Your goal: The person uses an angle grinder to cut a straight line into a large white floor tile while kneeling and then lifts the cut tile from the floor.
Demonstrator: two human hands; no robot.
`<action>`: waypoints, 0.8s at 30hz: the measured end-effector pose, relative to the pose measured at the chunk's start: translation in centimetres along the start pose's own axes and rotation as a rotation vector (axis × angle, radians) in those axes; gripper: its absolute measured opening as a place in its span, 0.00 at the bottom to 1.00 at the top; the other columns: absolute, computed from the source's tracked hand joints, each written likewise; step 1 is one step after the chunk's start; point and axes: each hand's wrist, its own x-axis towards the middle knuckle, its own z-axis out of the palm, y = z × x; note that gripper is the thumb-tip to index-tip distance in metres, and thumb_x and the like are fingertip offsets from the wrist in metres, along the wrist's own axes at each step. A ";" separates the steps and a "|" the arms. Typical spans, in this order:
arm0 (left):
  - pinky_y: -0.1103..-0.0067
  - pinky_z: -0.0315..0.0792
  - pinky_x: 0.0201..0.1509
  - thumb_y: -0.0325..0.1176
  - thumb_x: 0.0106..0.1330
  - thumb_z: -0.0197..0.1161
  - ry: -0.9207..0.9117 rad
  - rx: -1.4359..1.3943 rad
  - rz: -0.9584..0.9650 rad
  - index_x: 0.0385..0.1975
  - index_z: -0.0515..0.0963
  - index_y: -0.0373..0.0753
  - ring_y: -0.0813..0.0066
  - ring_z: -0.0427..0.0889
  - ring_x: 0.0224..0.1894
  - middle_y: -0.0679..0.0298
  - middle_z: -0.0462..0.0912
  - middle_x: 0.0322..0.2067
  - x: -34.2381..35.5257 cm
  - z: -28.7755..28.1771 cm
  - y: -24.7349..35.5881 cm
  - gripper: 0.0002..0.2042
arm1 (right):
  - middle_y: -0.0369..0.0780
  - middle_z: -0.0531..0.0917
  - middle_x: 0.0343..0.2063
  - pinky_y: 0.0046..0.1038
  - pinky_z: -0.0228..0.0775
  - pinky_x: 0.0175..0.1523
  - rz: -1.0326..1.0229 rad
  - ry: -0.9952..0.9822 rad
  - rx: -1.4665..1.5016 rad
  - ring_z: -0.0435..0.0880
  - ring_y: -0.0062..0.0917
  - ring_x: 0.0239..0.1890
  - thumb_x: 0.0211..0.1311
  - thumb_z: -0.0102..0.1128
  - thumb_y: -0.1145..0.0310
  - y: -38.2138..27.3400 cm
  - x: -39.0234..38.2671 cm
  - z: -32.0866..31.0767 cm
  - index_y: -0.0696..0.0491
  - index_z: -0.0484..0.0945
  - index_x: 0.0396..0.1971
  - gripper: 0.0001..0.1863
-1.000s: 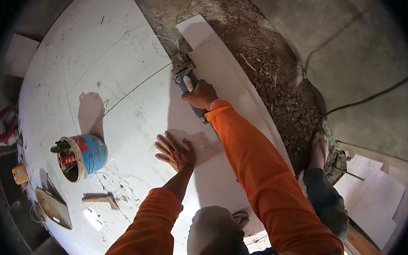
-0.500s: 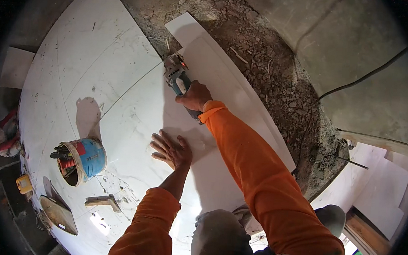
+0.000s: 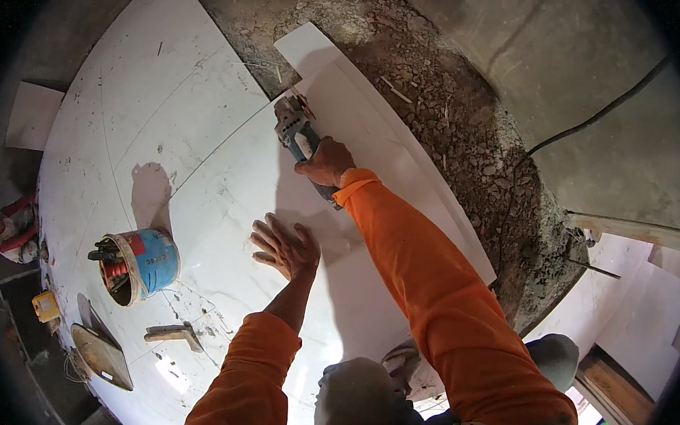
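Observation:
My right hand (image 3: 329, 163) is wrapped round the body of an angle grinder (image 3: 291, 124) with a grey metal head and a teal casing. The grinder's head sits at the far edge of a large white tile (image 3: 376, 129), close to the seam with the neighbouring tiles; its disc is hard to make out. Flat on the white surface, nearer to me and left of the grinder, rests my left hand (image 3: 287, 248), fingers spread and holding nothing. Both forearms wear orange sleeves.
A blue bucket of tools (image 3: 158, 260) stands at left, with a wooden float (image 3: 175, 335) and a dark board (image 3: 103, 356) nearer. Rubble (image 3: 454, 134) borders the tile's far right edge. A black cable (image 3: 595, 115) crosses the concrete. Another person (image 3: 16, 228) crouches at far left.
The view has shifted slightly. My right hand and the grinder stay at nearly the same place on the tile, and the left hand remains flat.

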 end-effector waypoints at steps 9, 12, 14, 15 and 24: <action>0.43 0.35 0.69 0.49 0.66 0.43 -0.062 0.028 -0.019 0.71 0.48 0.41 0.43 0.38 0.73 0.49 0.41 0.72 0.0 -0.7 0.5 0.34 | 0.56 0.81 0.41 0.34 0.74 0.52 -0.030 0.020 -0.012 0.82 0.45 0.45 0.39 0.67 0.46 1.3 -0.7 0.3 0.69 0.73 0.41 0.39; 0.44 0.42 0.65 0.48 0.66 0.45 0.029 0.047 0.030 0.68 0.51 0.39 0.46 0.45 0.70 0.49 0.47 0.69 -0.1 -0.2 0.0 0.33 | 0.56 0.81 0.41 0.34 0.74 0.51 -0.035 0.002 0.008 0.82 0.45 0.45 0.39 0.67 0.46 1.6 -1.0 0.3 0.69 0.74 0.41 0.39; 0.48 0.47 0.62 0.47 0.65 0.46 0.247 0.149 0.088 0.66 0.54 0.39 0.49 0.49 0.67 0.49 0.51 0.66 0.1 1.1 -1.1 0.32 | 0.56 0.81 0.41 0.34 0.74 0.51 -0.058 0.014 -0.014 0.82 0.45 0.45 0.39 0.67 0.46 1.2 -1.0 0.8 0.69 0.74 0.41 0.39; 0.48 0.47 0.62 0.47 0.65 0.46 0.241 0.146 0.090 0.66 0.54 0.39 0.49 0.49 0.67 0.49 0.51 0.66 -0.1 0.8 -0.6 0.32 | 0.56 0.81 0.40 0.34 0.75 0.51 -0.062 0.034 -0.042 0.82 0.45 0.45 0.39 0.67 0.46 1.7 -1.0 0.7 0.69 0.74 0.41 0.39; 0.51 0.51 0.59 0.46 0.63 0.48 0.250 0.093 0.105 0.63 0.56 0.38 0.51 0.52 0.64 0.49 0.55 0.63 -0.3 0.2 -0.1 0.30 | 0.56 0.80 0.42 0.34 0.74 0.52 -0.023 -0.036 -0.008 0.82 0.45 0.45 0.41 0.66 0.46 1.9 -2.4 -0.2 0.68 0.74 0.42 0.39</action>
